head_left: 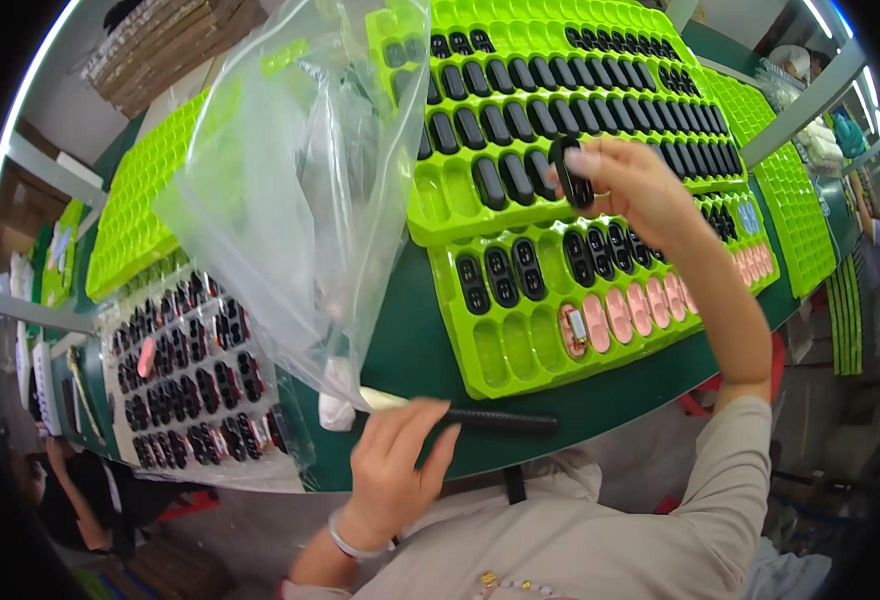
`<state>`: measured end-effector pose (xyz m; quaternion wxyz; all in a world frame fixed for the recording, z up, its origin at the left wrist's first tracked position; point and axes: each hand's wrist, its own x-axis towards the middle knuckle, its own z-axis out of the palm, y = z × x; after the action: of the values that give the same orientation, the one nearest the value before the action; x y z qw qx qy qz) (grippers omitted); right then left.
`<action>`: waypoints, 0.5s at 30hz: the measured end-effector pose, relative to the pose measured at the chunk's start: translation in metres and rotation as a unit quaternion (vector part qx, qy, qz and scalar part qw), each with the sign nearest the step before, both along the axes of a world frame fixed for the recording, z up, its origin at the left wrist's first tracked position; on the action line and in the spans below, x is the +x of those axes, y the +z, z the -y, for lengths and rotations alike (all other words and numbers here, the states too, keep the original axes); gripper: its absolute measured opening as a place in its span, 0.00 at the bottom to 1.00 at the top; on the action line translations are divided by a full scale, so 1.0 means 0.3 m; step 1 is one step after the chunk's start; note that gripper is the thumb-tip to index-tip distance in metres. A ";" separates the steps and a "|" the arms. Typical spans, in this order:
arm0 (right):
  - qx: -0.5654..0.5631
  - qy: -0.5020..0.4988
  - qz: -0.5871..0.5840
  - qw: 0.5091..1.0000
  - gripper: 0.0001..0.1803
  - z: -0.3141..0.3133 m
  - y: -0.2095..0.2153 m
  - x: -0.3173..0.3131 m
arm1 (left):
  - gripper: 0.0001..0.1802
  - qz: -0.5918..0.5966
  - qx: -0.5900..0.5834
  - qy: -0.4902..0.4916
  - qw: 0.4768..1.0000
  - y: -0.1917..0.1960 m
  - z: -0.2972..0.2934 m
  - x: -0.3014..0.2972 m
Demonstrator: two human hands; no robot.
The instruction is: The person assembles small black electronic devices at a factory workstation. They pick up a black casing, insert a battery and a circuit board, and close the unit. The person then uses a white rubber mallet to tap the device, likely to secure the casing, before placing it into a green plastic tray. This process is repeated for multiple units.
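My right hand (628, 185) grips a dark oval casing (573, 175), raised over the front row of the upper green tray (440, 215). Its fingers and thumb close on the casing's sides. Near the table's front edge, my left hand (395, 465) has its fingers and thumb curled at the near end of a black-handled tool (508, 421). The tool's other end is partly hidden by the hand; a pale yellowish piece (382, 399) and a white wad (336, 412) show beside it. Black oval casings (490, 183) fill rows of the upper tray.
The lower green tray (470, 375) holds black casings and pink pieces (618, 316). A clear plastic bag (300, 190) stands between it and a plastic-covered batch of dark parts (195, 370). Empty-celled green trays (145, 215) lie left. Another person's arm (80, 500) shows lower left.
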<state>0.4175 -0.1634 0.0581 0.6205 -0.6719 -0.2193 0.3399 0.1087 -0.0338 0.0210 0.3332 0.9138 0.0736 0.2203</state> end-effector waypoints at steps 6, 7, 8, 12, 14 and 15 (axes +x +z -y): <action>0.067 -0.004 -0.178 0.982 0.17 0.227 -0.078 -0.196 | 0.20 -0.024 0.116 0.035 0.992 0.033 -0.025 0.604; 0.073 0.014 -0.189 0.979 0.18 0.231 -0.082 -0.207 | 0.21 -0.054 0.134 0.073 0.987 0.023 -0.054 0.676; 0.101 0.026 -0.184 0.977 0.21 0.228 -0.093 -0.231 | 0.23 -0.106 0.123 0.090 0.983 0.020 -0.082 0.723; 0.097 -0.056 -0.151 0.982 0.25 0.272 -0.106 -0.325 | 0.21 -0.174 0.126 0.110 0.970 -0.045 -0.120 0.839; 0.099 -0.065 -0.155 0.981 0.26 0.308 -0.108 -0.353 | 0.20 -0.166 0.144 0.107 0.970 -0.030 -0.115 0.843; 0.101 -0.064 -0.159 0.980 0.26 0.321 -0.106 -0.367 | 0.19 -0.160 0.148 0.114 0.969 -0.026 -0.124 0.845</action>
<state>0.3073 -0.2596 0.0264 0.7324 -0.5557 -0.1078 0.3784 0.3622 0.0034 0.0132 0.1507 0.9620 0.1958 0.1162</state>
